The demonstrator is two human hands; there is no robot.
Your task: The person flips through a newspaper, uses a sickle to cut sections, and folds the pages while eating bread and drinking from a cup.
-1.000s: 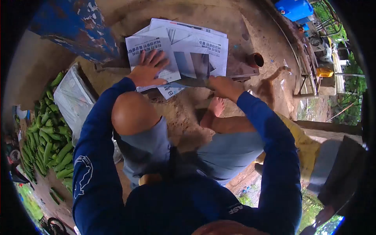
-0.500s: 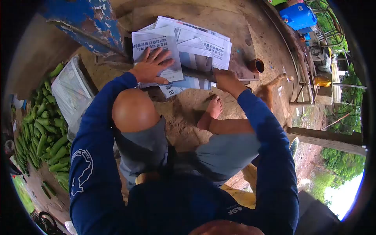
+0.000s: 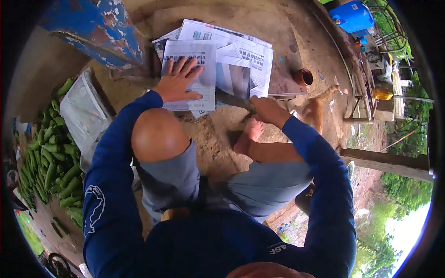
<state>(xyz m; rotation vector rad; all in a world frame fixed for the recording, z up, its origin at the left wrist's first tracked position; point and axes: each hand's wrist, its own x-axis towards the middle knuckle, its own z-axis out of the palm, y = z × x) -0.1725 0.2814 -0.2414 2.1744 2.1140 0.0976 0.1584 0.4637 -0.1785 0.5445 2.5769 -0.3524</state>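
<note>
My left hand (image 3: 178, 83) lies flat with spread fingers on a folded newspaper sheet (image 3: 192, 53). My right hand (image 3: 269, 110) is closed around the handle of a large dark-bladed knife (image 3: 234, 99). Its blade points left, the tip right at the edge of the sheet beneath my left hand. More newspapers (image 3: 250, 48) are fanned out behind, on a low wooden board (image 3: 285, 76). One sheet with a grey-blue picture (image 3: 234, 76) shows just above the blade.
A brown cup (image 3: 303, 77) stands at the board's right edge, near an orange-furred animal (image 3: 314, 113). On the left are piled long green vegetables (image 3: 58, 157) and a wrapped pale bundle (image 3: 83, 104). A peeling blue post (image 3: 99, 34) rises at upper left.
The sheet beneath my left hand has turned straighter and shifted slightly toward me and right. My right hand and the knife have come a little nearer to me.
</note>
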